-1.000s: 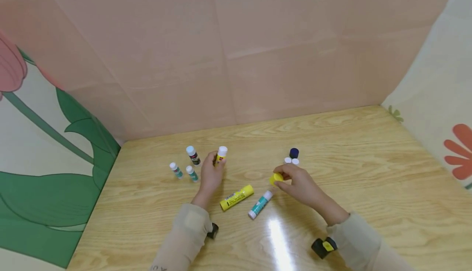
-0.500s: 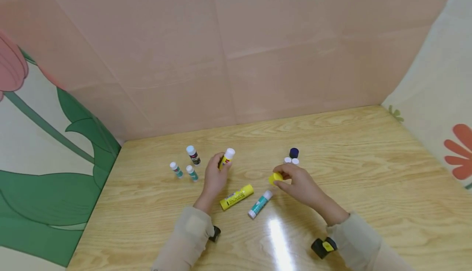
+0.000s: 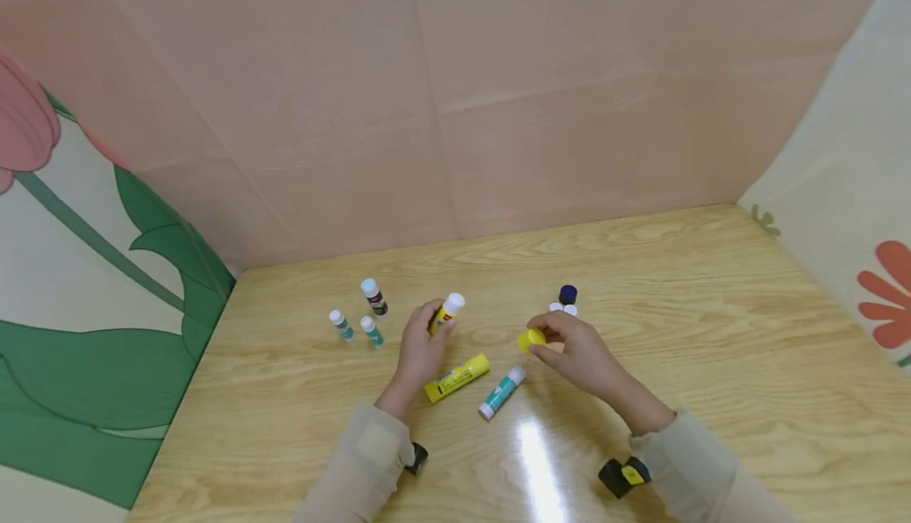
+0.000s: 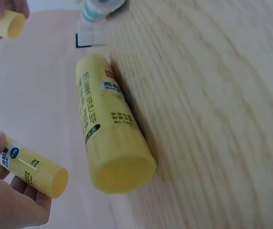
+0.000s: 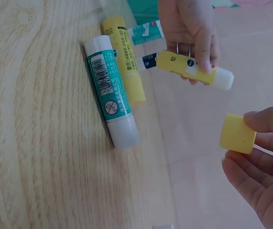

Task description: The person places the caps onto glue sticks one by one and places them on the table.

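Pink sheeting hangs behind the wood-grained table, and we see printed flower panels at both sides. On the table, our left hand has its fingers curled round a yellow glue stick, raised at a tilt with its white end bare. Our right hand pinches a yellow cap between thumb and fingers, well apart from that tube.

We judge the uncapping to be past halfway. Three sticks stand upright at the left, one dark-labelled stick and two small teal sticks, one and another, with white tops we take as uncapped. A navy cap and two white caps sit grouped just beyond the right hand. Between the hands lie a second yellow stick and a larger teal stick, seemingly capped and left to do.

As for the containers, we cannot tell how much glue any tube holds, nor see inside the caps.
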Motion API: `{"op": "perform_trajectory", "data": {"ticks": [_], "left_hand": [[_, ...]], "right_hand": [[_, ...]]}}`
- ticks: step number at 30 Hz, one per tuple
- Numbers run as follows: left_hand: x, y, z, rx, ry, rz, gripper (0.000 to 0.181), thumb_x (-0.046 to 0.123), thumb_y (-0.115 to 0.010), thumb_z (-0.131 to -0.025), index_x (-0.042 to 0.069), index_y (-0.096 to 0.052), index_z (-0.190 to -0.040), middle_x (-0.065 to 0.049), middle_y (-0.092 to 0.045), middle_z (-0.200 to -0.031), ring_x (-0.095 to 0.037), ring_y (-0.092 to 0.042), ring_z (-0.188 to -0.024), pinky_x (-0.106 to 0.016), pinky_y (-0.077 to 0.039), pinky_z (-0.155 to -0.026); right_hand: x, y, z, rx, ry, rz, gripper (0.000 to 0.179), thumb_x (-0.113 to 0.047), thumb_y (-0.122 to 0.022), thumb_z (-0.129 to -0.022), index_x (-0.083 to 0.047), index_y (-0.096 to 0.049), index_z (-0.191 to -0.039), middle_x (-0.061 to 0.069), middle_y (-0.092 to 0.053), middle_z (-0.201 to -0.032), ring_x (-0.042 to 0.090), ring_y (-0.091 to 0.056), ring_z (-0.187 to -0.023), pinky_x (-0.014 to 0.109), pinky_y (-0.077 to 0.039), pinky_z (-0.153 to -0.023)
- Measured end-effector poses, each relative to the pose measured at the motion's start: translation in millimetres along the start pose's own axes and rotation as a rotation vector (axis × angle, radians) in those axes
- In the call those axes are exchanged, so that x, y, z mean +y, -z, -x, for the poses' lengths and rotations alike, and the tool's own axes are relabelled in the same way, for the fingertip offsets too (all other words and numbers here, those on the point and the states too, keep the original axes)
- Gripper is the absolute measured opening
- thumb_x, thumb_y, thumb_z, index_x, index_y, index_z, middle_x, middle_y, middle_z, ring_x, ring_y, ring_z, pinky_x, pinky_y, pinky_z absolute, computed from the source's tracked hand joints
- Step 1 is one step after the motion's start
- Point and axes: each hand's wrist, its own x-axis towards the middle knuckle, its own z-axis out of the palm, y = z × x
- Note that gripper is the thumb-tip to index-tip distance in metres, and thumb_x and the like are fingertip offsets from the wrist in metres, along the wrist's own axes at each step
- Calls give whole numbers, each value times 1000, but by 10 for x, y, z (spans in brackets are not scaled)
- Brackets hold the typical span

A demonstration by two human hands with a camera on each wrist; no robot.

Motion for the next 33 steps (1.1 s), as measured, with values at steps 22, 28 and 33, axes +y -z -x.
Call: {"op": "perform_trajectory", "data": {"ticks": [22,28,33], "left_hand": [[42,0,205,-95,-40,-23,32,11,-56,-84,7,-51,-115,-7,-51,-105,-20,-49,-95,-35,-40,-82],[37,-4,246,-103,-71,-30,31,12,-56,-84,7,-52,-114,-7,-51,-104,-19,-48,-94,-35,-40,-82],[34,-13,260,-105,-91,-34,30,12,-56,-84,7,-52,-113,-7,-51,-105,-19,-48,-95,-34,-40,-83]], "right_hand": [[-93,6,19,22,20,-26,26,9,-65,-70,1,-58,-93,4,-54,-88,19,-55,-82,28,-47,-72],[-114,-1,25,22,14,-56,26,11,-64,-70,2,-57,-93,5,-54,-88,19,-54,-83,26,-47,-73],[-124,1,38,16,2,-66,26,11,-63,-71,1,-57,-94,6,-54,-89,20,-54,-84,27,-47,-74]]}}
